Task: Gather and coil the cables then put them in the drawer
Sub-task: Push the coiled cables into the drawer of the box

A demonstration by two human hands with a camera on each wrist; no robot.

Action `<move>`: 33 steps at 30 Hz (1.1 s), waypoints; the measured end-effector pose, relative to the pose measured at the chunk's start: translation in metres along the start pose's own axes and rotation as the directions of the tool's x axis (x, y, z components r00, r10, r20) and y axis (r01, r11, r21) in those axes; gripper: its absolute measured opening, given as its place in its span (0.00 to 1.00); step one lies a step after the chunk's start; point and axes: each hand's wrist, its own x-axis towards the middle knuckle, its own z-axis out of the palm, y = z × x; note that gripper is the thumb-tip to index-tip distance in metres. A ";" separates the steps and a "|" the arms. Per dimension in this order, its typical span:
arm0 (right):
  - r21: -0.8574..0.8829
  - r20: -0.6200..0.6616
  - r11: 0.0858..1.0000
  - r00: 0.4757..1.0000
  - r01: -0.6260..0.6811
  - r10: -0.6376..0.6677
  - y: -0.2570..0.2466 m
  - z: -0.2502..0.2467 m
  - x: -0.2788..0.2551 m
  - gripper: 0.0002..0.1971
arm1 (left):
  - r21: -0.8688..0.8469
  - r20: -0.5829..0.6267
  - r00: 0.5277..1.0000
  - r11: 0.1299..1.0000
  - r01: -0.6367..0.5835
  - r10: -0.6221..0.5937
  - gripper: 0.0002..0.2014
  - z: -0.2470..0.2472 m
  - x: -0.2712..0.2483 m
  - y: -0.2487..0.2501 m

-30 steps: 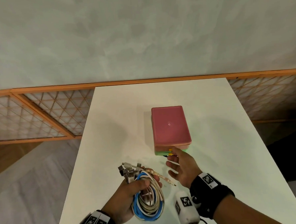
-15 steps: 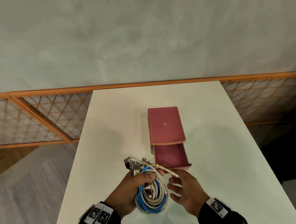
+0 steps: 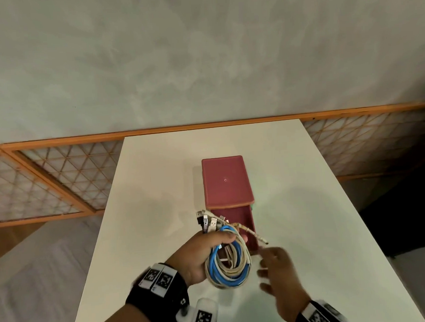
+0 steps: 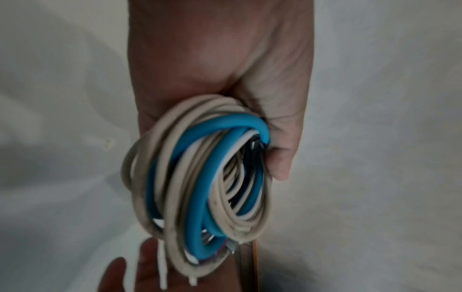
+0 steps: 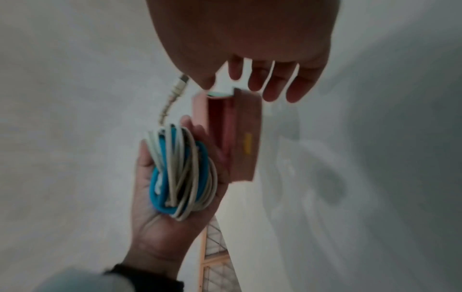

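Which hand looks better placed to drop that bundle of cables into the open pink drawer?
Left, probably. The left hand already grips the coiled cables right beside the open drawer. The right hand is open, holds nothing, and hovers just in front of the drawer.

Wall point(image 3: 200, 50): pale grey mottled plaster, filling the upper half of the frame. Orange wooden rail point(image 3: 57, 140) with diamond-lattice panels point(image 3: 47, 184) beneath, left and right. White bench point(image 3: 158, 188), centre. Grey floor point(image 3: 40, 280), lower left; dark shadowed area, lower right.
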 end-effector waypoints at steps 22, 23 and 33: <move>-0.087 0.390 0.974 0.907 0.209 -0.160 -0.051 0.011 -0.034 0.14 | 0.165 0.168 0.986 0.986 -0.018 -0.010 0.23 0.023 0.003 0.010; -0.116 0.360 0.969 0.918 0.220 -0.165 -0.052 0.012 -0.030 0.14 | 0.220 0.120 0.993 0.975 -0.040 0.013 0.24 0.024 0.006 0.012; -0.456 0.278 0.828 0.936 0.326 -0.215 -0.060 0.023 0.018 0.11 | 0.543 -0.089 0.920 0.793 -0.276 0.381 0.14 0.012 0.032 -0.002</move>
